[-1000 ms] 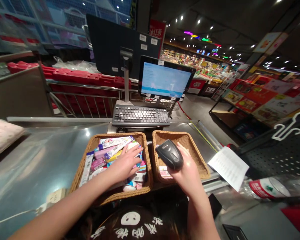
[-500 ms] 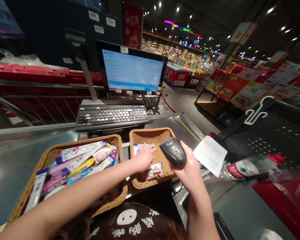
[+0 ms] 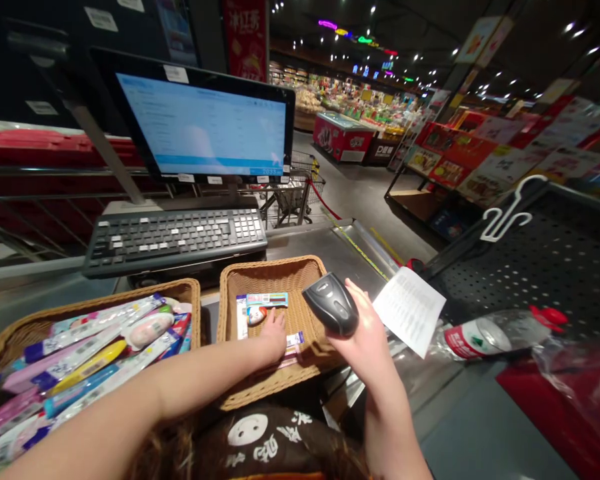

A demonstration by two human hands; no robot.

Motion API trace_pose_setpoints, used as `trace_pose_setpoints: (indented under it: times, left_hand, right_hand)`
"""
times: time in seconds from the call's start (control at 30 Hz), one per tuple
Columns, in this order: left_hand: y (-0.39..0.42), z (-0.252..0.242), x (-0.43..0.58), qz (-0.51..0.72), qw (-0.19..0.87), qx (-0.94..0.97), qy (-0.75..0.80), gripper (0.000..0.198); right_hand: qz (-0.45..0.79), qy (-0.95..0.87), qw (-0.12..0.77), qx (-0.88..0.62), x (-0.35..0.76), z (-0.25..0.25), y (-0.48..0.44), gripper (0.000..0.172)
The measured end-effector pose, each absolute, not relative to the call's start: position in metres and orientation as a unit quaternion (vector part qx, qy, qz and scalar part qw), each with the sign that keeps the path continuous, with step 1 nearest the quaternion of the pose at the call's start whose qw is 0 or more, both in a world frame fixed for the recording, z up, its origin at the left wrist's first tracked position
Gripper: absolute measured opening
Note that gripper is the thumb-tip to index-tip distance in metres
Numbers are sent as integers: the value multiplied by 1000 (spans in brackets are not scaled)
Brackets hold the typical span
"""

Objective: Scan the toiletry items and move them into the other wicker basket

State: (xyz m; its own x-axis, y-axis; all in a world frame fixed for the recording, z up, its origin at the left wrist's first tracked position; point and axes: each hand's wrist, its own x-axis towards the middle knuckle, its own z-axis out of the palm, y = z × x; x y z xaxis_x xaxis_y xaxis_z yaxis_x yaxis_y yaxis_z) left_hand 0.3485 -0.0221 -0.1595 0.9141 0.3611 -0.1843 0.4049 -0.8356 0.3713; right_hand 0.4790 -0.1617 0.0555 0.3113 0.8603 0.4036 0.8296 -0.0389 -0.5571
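Note:
My right hand [image 3: 367, 340] is closed around a black barcode scanner [image 3: 331, 303], held over the right edge of a small wicker basket [image 3: 270, 275]. My left hand [image 3: 275, 333] reaches into that basket, fingers lying down on a packaged item [image 3: 293, 343] near its front. Another flat packet [image 3: 260, 308] lies farther back in the same basket. To the left, a larger wicker basket [image 3: 30, 327] is filled with several long toothbrush-like packets [image 3: 95, 347].
A keyboard [image 3: 173, 237] and a lit touchscreen [image 3: 203, 127] stand behind the baskets on the steel counter [image 3: 330, 250]. A paper slip [image 3: 410, 310] and a lying plastic bottle [image 3: 485, 333] are at the right, beside a black perforated rack [image 3: 565, 260].
My left hand left the large basket, crossed into the small one, and now rests lower near its front. The view swung right. My right hand kept hold of the scanner.

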Motion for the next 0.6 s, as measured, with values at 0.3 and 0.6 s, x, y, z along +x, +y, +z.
trace_pose_setpoints:
  times: [0.3,0.6]
  left_hand:
    - [-26,-147,350,-92,130,959,235,27]
    - [-10,-114,350,-53,155,953,256,19]
  right_hand:
    - [41,-590,381,-711,492,56,-156,54]
    - [35,-592,386,-706,495,53,-160,54]
